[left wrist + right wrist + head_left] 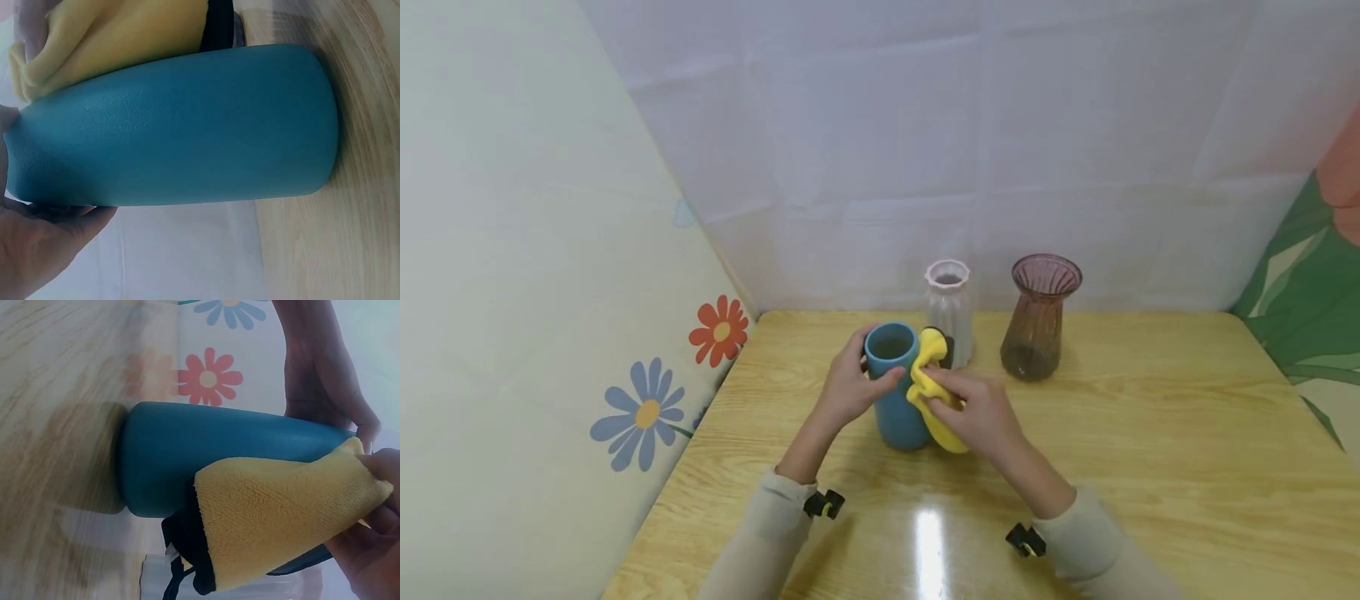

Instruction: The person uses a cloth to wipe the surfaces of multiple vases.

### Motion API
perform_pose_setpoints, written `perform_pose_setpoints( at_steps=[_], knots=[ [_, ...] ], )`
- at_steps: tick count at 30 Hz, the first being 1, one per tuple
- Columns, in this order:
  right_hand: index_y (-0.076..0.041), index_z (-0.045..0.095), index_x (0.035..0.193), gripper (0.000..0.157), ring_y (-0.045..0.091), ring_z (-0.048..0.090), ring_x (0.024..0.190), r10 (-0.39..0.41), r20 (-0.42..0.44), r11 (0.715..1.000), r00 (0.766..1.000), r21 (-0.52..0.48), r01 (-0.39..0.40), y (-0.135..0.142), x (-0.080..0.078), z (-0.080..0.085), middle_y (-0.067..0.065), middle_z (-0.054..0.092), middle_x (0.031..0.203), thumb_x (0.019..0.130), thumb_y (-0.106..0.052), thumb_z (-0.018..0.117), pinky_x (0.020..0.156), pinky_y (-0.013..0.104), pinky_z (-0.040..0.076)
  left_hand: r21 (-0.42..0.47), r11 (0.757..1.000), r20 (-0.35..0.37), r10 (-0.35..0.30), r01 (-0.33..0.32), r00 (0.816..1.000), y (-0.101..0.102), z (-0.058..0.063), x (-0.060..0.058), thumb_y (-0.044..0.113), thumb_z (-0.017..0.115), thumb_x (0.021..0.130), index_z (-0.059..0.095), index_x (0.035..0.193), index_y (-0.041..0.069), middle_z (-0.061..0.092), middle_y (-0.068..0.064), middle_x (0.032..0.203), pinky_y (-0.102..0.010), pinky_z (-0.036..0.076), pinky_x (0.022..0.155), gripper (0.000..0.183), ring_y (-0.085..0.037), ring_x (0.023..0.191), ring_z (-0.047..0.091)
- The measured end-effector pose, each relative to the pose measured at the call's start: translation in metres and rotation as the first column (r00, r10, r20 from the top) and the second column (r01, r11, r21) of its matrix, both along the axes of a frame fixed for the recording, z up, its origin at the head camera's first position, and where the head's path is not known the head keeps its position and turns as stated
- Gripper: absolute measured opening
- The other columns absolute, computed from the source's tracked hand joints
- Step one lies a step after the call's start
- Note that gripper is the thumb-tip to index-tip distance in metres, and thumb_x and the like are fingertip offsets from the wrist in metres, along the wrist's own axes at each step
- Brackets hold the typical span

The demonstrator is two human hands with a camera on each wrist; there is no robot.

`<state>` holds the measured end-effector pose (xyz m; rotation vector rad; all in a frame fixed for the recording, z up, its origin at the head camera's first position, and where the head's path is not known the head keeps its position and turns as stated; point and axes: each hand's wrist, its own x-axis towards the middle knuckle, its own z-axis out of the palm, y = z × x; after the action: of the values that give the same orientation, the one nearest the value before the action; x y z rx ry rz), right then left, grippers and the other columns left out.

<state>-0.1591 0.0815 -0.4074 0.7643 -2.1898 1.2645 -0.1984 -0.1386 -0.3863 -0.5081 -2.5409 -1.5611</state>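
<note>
A teal blue vase (901,417) stands on the wooden table, its round mouth facing up. My left hand (852,382) grips it near the rim from the left, thumb across the front. In my right hand (981,412) a yellow cloth (951,433) is pinched between thumb and fingers, held against the vase's right side. Seen from the right wrist, the fluffy cloth (262,512) has a black border and hangs down along the vase (219,434). The left wrist view shows the matte vase wall (187,134) and its base near the table.
Right behind the cloth stands a pale pinkish ribbed vase (950,304) with a scalloped rim. Farther right is a purple glass vase (1037,325) with a flared mouth. A white sheet (880,167) backs the table (1187,433); a flower-printed panel (550,292) borders the left.
</note>
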Motion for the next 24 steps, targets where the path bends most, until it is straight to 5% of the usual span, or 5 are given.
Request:
perform_pose_setpoints(
  at_steps=[8,20,24],
  knots=[
    [-0.003,0.076,0.116,0.035,0.027,0.075,0.093,-0.006,0.05,0.999,0.999,0.033,0.005,-0.001,0.006,-0.012,0.014,0.073,0.113,0.081,-0.005,0.082,0.069,0.025,0.06,0.005,0.999,0.017,-0.039,0.039,0.999,-0.004,-0.001,-0.003,0.02,0.08,0.085,0.045,0.146,0.005,0.062,-0.015,0.131,-0.062,0.044,0.105,0.072,-0.033,0.123,0.058],
    [-0.006,0.079,0.111,0.03,0.009,0.069,0.076,-0.018,0.109,0.986,0.994,0.168,0.0,0.003,0.009,-0.022,0.01,0.077,0.103,0.081,-0.008,0.082,0.067,0.025,0.058,0.037,0.994,0.012,-0.106,0.106,0.994,-0.008,-0.005,-0.011,0.016,0.078,0.086,0.046,0.145,0.006,0.062,-0.016,0.131,-0.06,0.045,0.105,0.068,-0.033,0.123,0.057],
    [-0.006,0.078,0.113,0.03,0.001,0.053,0.06,-0.006,0.165,0.974,0.986,0.226,-0.032,0.005,0.011,-0.024,0.009,0.078,0.101,0.083,-0.008,0.08,0.058,0.02,0.051,0.045,0.993,0.011,-0.113,0.112,0.994,-0.009,-0.006,-0.012,0.013,0.078,0.086,0.047,0.145,0.006,0.062,-0.016,0.13,-0.059,0.046,0.104,0.067,-0.033,0.122,0.058]
  ],
)
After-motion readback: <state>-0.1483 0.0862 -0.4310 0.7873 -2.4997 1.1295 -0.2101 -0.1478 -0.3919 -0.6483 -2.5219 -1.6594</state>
